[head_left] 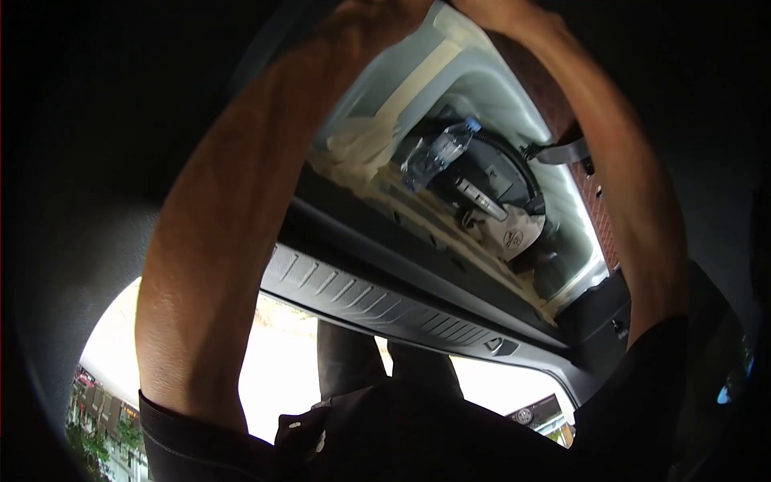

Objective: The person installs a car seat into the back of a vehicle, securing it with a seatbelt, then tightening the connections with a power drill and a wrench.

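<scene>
My two arms reach up and inward to the top edge of the head view. Only the back parts of my left hand (pixel 389 11) and my right hand (pixel 514 18) show there; their fingers are cut off, so what they touch cannot be seen. Nearest below them is the pale painted metal floor (pixel 458 28) of a car's boot, with a recessed well. A clear plastic bottle with a blue cap (pixel 444 153) lies in the well. Beside it are a silver elongated object (pixel 482 199) and a light cloth bag with a round dark logo (pixel 514 234).
A ribbed grey sill trim (pixel 353 289) with a latch (pixel 499 346) runs along the boot's edge, between the well and my legs (pixel 351 361). A grey strap (pixel 562 153) hangs by the right side. Bright ground lies outside below. Dark trim surrounds the view.
</scene>
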Available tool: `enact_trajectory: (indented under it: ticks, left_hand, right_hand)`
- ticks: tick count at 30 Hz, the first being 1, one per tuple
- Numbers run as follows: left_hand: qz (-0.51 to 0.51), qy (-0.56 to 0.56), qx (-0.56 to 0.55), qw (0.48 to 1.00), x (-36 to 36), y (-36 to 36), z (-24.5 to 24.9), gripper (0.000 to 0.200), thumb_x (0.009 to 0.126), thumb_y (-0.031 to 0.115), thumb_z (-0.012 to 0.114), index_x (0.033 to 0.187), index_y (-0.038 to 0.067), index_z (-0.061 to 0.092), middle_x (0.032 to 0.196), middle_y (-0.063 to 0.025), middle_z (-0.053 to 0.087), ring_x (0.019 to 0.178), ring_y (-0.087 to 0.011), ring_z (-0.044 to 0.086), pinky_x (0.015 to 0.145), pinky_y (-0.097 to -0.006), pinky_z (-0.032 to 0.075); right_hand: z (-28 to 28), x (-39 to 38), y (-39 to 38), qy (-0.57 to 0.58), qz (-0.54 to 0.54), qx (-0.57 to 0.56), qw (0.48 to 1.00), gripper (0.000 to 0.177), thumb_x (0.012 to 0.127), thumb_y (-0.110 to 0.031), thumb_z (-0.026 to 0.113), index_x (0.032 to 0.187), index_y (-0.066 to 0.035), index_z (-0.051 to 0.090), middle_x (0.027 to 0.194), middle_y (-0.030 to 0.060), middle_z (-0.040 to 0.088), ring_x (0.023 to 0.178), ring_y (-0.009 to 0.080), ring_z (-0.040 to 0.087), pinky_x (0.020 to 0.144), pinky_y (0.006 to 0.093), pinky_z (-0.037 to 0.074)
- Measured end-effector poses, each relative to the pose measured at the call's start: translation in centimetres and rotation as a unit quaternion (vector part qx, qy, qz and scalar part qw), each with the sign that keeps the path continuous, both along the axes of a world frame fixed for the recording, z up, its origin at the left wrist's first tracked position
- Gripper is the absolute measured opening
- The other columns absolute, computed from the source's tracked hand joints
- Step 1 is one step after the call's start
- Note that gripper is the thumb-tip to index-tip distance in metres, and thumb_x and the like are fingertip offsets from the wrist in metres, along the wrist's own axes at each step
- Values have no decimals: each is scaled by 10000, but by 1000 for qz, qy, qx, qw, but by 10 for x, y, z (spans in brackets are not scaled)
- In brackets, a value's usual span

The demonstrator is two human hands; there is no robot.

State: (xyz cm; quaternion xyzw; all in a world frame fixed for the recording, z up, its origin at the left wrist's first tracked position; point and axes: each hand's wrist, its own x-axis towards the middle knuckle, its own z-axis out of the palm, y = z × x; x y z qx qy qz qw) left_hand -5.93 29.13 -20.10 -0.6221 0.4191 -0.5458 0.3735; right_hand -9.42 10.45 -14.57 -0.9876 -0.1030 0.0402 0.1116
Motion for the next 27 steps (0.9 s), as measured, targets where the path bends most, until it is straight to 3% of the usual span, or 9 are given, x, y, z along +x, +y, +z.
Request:
enact_trajectory:
  ticks: [5,8,9,12,16,18,19,20,27]
  left_hand:
    - [30,278,22,960,-1,-9,1,132,916,90,658,792,108,620,676,21,475,611,-90,474,567,-248,396]
    - [19,151,-20,988,-4,-2,3,108,918,98,658,813,86,639,682,18,476,617,-89,479,558,-262,394]
    - [-66,-92,-6,994,8,6,11,80,908,105,670,843,59,662,701,-2,526,625,-113,507,557,-293,407]
    - [35,80,85,992,-7,2,2,59,900,104,669,868,58,688,762,-53,618,648,-164,541,594,-358,433]
    - [-49,-101,10,994,8,5,12,47,894,97,674,856,69,678,718,-35,575,606,-154,491,602,-348,436]
    - [-33,-37,-22,999,0,4,5,42,893,99,682,863,69,679,712,-33,567,599,-154,479,608,-345,443]
    - [23,176,-47,983,-8,-5,-2,70,900,102,676,834,86,663,742,-37,576,633,-157,505,627,-332,455]
    - [-116,-107,-48,986,21,-1,1,129,913,125,660,789,103,631,731,-33,559,650,-146,523,585,-327,447]
    - [7,8,10,1000,5,-12,-22,179,885,127,678,737,144,578,658,-11,518,576,-123,492,511,-325,395]
  right_hand:
    - [40,-2,22,106,-104,-56,987,283,917,-155,575,930,73,743,999,337,691,973,486,690,876,541,556]
    - [6,0,4,4,6,-74,997,248,902,-117,591,951,75,740,1008,339,691,972,483,694,845,546,563]
    - [11,1,10,23,-24,-28,999,221,884,-85,602,951,78,736,1016,337,692,976,475,695,826,536,570]
    - [11,4,13,95,-49,-87,990,254,900,-121,595,972,75,741,1030,347,685,986,470,698,829,527,571]
    - [58,0,27,170,-107,-53,978,310,957,-175,554,1010,66,742,1056,306,703,1029,472,693,852,541,566]
    - [30,-10,19,2,-56,-56,997,305,953,-158,549,1026,75,733,1109,312,691,1056,476,682,867,541,563]
    - [18,-7,12,32,-60,-47,997,304,949,-151,549,1033,79,729,1139,314,682,1074,476,675,878,541,560]
    - [23,-3,15,63,-66,-39,995,303,945,-144,549,1040,83,725,1169,316,673,1092,475,668,889,541,557]
    - [23,-8,19,58,-88,-47,993,271,926,-144,593,1033,61,734,1140,315,672,1080,476,664,916,533,550]
